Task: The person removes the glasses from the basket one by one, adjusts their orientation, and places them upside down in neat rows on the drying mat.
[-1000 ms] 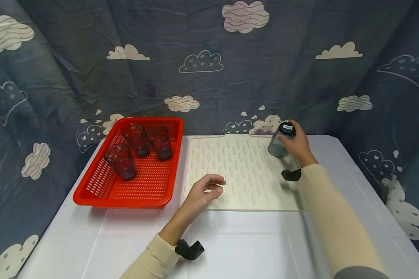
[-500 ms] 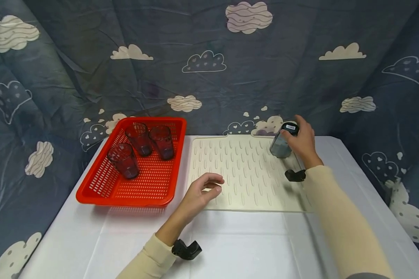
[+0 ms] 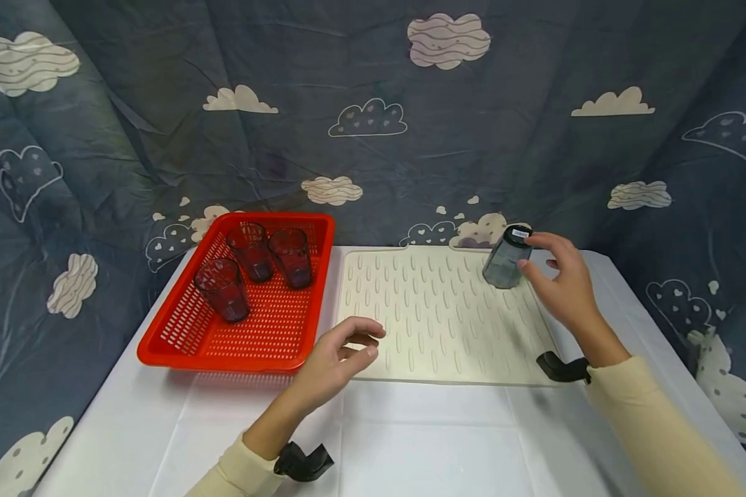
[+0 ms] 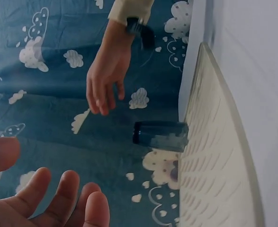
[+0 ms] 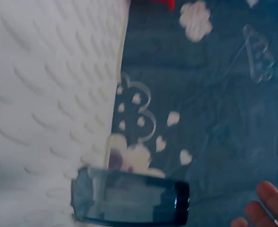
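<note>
A tinted drinking glass (image 3: 503, 266) stands upside down at the far right corner of the cream ribbed drying mat (image 3: 435, 324); its dark base with a small white label faces up. My right hand (image 3: 566, 286) is just right of it, fingers spread and holding nothing. The left wrist view shows that hand (image 4: 109, 71) apart from the glass (image 4: 160, 135). In the right wrist view, fingertips (image 5: 271, 201) show at the lower right, beyond the base of the glass (image 5: 129, 196). Over the mat's near left corner hovers my left hand (image 3: 332, 362), its fingers loosely bent around nothing.
Left of the mat, a red perforated plastic basket (image 3: 320, 297) holds three similar glasses (image 3: 224, 290), leaning inside. A white cloth (image 3: 435, 435) covers the table. Dark blue fabric with cloud prints (image 3: 367, 55) hangs close behind and along both sides.
My right hand has let go of the upside-down glass and drawn back to the right and nearer. The glass stays on the mat. My left hand has shifted slightly left and nearer.
</note>
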Demonstrator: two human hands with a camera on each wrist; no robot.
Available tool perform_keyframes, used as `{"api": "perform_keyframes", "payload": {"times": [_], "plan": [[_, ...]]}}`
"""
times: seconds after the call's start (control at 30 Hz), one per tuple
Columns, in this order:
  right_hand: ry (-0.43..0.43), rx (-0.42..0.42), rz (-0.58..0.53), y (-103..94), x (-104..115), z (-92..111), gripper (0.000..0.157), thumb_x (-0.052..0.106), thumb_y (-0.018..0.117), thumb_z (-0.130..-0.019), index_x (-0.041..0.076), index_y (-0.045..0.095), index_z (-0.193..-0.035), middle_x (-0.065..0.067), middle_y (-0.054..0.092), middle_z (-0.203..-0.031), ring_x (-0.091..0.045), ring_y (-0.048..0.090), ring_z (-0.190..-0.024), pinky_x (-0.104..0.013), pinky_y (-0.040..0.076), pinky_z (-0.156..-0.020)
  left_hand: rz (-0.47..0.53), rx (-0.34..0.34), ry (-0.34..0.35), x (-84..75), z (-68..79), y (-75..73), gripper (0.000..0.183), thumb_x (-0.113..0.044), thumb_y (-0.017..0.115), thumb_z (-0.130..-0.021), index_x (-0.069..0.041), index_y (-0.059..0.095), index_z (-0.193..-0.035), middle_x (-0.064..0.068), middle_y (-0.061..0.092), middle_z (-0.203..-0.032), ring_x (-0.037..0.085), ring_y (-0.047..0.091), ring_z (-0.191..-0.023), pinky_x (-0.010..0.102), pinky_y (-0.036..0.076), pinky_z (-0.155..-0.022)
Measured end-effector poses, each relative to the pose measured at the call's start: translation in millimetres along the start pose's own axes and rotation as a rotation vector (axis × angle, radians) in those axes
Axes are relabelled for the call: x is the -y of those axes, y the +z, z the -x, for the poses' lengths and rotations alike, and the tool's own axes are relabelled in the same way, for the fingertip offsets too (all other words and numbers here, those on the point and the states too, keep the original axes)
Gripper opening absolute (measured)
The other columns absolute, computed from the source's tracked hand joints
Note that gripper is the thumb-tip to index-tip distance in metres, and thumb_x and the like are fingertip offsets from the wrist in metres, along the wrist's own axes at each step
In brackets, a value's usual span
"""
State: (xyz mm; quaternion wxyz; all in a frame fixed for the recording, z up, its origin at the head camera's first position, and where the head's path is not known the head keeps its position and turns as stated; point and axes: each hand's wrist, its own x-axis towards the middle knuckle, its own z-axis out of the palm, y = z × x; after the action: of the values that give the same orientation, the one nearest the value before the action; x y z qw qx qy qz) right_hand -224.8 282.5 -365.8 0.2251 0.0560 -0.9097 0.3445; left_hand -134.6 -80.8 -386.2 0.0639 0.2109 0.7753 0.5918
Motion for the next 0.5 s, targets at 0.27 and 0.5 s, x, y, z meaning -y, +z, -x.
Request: {"api": "perform_keyframes", "payload": {"times": [0.27,0.5], "plan": [[-0.004,0.121,-0.056,-6.1,5.8,35.8,0.043,0.016,0.061,-0.097,0.001,0.052,-0.137,-0.024,0.044,-0.146,-0.044,0.044,-0.132,-0.054,0.044,-0.098,-0.118,-0.005,0.019,-21.4,16.0,-29.9,0.029,-0.013,0.06,-0.095,-0.008,0.061,-0.123,0.007,0.066,-0.121,0.019,0.062,-0.108,0.027,0.052,-0.089],[0.029,0.155,-0.099,-10.5,2.5,44.6,0.043,0.018,0.058,-0.099,0.002,0.051,-0.138,-0.02,0.048,-0.144,-0.039,0.048,-0.127,-0.009,0.036,-0.086,-0.282,-0.048,0.007,-37.6,20.0,-64.6,0.027,-0.016,0.062,-0.095,-0.013,0.061,-0.122,0.005,0.066,-0.119,0.021,0.061,-0.11,0.033,0.054,-0.092]]}}
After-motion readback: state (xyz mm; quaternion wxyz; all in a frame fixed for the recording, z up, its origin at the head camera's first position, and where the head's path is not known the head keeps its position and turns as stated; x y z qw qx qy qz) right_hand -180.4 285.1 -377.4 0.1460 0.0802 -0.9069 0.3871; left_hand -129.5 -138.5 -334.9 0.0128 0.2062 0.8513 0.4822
